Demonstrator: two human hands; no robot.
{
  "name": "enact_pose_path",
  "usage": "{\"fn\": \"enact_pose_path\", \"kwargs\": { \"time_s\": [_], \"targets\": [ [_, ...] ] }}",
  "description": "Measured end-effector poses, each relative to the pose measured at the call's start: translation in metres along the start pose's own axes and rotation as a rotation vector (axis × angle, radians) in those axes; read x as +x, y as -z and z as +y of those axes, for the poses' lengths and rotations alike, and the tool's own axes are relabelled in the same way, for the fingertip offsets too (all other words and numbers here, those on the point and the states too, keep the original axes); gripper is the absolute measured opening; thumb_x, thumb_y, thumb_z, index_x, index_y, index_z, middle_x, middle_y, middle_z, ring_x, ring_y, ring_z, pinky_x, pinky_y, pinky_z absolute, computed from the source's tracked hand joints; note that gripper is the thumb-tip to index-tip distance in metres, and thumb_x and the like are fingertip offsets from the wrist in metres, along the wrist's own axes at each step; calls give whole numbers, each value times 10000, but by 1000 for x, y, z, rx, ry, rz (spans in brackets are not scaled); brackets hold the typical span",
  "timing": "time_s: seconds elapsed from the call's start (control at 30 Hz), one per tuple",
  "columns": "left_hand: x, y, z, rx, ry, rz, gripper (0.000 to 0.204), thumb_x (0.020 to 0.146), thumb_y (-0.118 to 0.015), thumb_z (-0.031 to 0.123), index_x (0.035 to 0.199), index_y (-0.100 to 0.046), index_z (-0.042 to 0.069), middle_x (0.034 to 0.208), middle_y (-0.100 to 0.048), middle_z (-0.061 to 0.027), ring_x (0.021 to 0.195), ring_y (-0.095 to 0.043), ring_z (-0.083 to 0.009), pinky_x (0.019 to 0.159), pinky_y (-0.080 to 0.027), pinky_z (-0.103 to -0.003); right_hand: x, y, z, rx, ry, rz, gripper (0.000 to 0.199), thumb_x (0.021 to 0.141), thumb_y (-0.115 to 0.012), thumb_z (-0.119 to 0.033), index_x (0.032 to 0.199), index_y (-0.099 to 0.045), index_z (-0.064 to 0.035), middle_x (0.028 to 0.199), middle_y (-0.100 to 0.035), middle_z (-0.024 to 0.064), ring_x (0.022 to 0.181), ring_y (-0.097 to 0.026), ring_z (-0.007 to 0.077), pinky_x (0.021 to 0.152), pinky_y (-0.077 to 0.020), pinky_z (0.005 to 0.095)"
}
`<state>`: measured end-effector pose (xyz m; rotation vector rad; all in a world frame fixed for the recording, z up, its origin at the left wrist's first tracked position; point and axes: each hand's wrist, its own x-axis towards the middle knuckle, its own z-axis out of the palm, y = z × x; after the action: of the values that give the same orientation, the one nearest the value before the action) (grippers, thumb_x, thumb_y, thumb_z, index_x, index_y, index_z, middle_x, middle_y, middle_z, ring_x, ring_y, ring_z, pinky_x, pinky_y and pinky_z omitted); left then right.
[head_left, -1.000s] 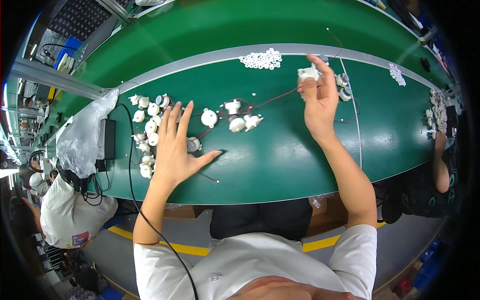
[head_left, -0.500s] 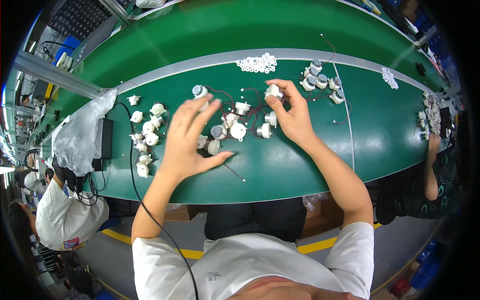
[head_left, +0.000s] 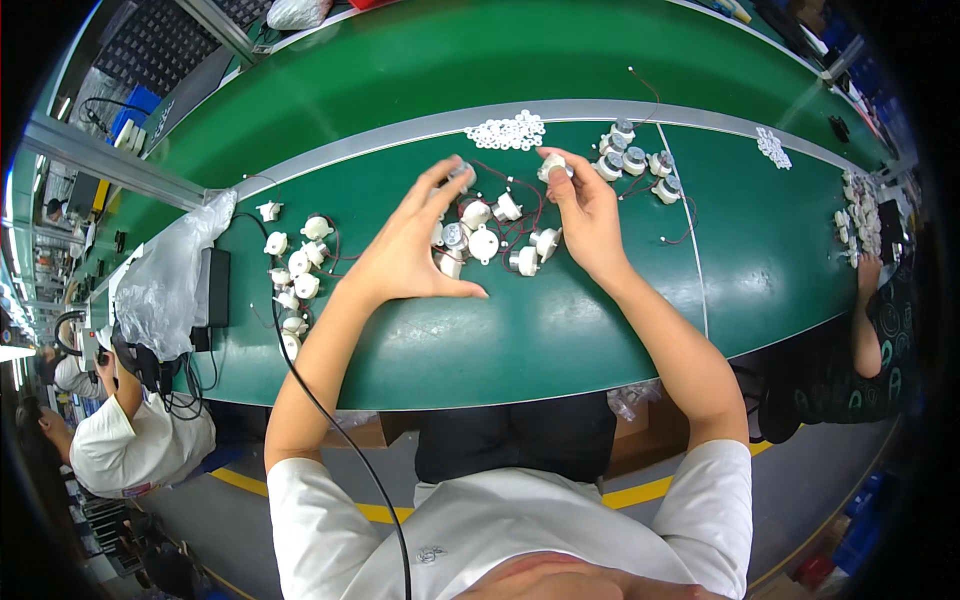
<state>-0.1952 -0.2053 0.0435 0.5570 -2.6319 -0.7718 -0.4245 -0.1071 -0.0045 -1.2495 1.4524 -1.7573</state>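
Note:
My right hand [head_left: 590, 212] pinches a small white-capped motor [head_left: 553, 166] between thumb and fingers, just above the green bench. My left hand [head_left: 405, 250] curves around the left side of a loose group of similar motors, its thumb stretched wide apart from the fingers. By its fingertips sits a grey-ended motor [head_left: 461, 172], partly hidden by them. Between my hands lie several white motors [head_left: 483, 243] with thin dark-red wires tangled among them. Some of this group is covered by my left hand.
More white motors [head_left: 299, 262] lie to the left, and grey-topped ones [head_left: 634, 158] at the far right. Small white rings [head_left: 505, 131] are heaped by the back rail. A black cable [head_left: 330, 415] crosses my left arm. Co-workers sit at both sides; one person's hand [head_left: 869, 272] rests by parts.
My left hand has moved right, and the middle motors now lie closer together. The right hand, still holding its motor, has shifted slightly.

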Motion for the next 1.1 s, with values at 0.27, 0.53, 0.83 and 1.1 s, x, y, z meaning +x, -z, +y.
{"fn": "enact_pose_path", "kwargs": {
  "time_s": [0.27, 0.53, 0.83, 1.1],
  "targets": [
    [11, -36, 25, -331, -120, -12, 1225, 562, -956, 486, 1552, -388, 44, 1461, -455, -198, 1373, -474, -358, 1153, -391, -452, 7, 7, 3, 149, -42, 62, 329, 1069, -588, -289, 1248, -491, -31, 884, -594, 23, 731, -500, 61, 629, -432, 222],
    [73, -29, -9, -344, 218, 269, 405, 940, -695, 121, 1331, -623, 38, 1115, -723, -71, 922, -666, -135, 854, -525, -323, 19, 17, 10, 193, -62, 43, 314, 1062, -597, -231, 1282, -549, -13, 835, -579, 15, 679, -520, 79, 591, -446, 247],
    [86, -51, -3, 235, -192, 337, 542, 824, -760, 89, 1345, -610, 106, 1135, -743, -67, 1026, -620, -278, 924, -511, -381, 34, 41, 12, -409, 27, 218, 209, 1023, -619, -145, 1180, -597, -9, 743, -629, 63, 575, -530, 116, 528, -414, 310],
    [82, -54, -8, 52, -117, 304, 495, 833, -761, 86, 1309, -630, 101, 1087, -751, -70, 1012, -623, -275, 906, -528, -390, 29, 37, 7, -310, 100, 96, 244, 1031, -625, -174, 1194, -597, 6, 814, -670, 58, 639, -552, 72, 542, -405, 258]
  ]
}}
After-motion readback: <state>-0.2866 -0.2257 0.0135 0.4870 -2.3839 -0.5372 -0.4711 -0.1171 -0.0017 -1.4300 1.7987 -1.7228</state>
